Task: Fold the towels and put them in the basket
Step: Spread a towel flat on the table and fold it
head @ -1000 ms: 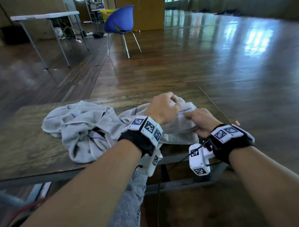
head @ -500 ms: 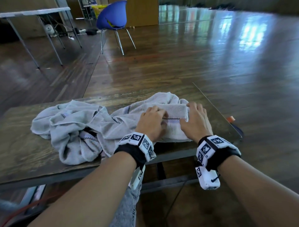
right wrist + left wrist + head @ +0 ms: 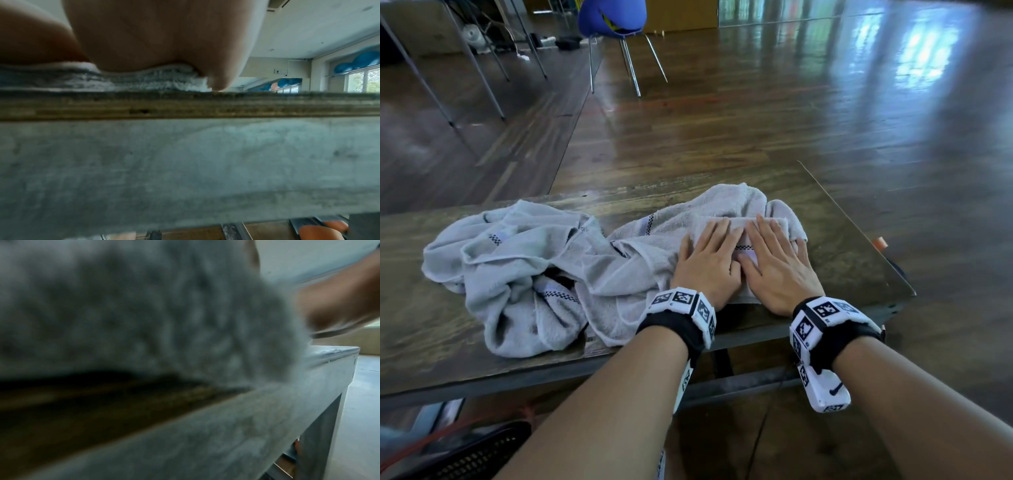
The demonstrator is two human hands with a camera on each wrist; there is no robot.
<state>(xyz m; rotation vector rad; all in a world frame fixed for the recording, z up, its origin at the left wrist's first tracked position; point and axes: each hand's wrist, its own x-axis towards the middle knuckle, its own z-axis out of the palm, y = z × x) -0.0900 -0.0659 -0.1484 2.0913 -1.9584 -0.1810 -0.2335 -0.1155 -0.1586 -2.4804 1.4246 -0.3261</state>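
A folded grey towel (image 3: 736, 226) lies near the right end of the wooden table (image 3: 852, 253). My left hand (image 3: 709, 255) and right hand (image 3: 779, 255) lie flat on it side by side, fingers straight, pressing it down. A second grey towel (image 3: 517, 260) sits crumpled to the left, and loose cloth joins the two heaps. In the right wrist view my palm (image 3: 164, 40) bears on the stacked towel layers (image 3: 148, 79) at the table's front edge. The left wrist view shows only blurred towel (image 3: 144, 313). A dark mesh basket (image 3: 465, 455) peeks in at the bottom left.
A blue chair (image 3: 613, 20) stands on the wooden floor beyond the table. Metal table legs (image 3: 476, 65) rise at the far left. A small orange object (image 3: 880, 243) lies past the table's right edge.
One second ago both hands pinched the towel's edge with curled fingers. They have since flattened out and moved onto the folded towel, closer together, pressing it down.
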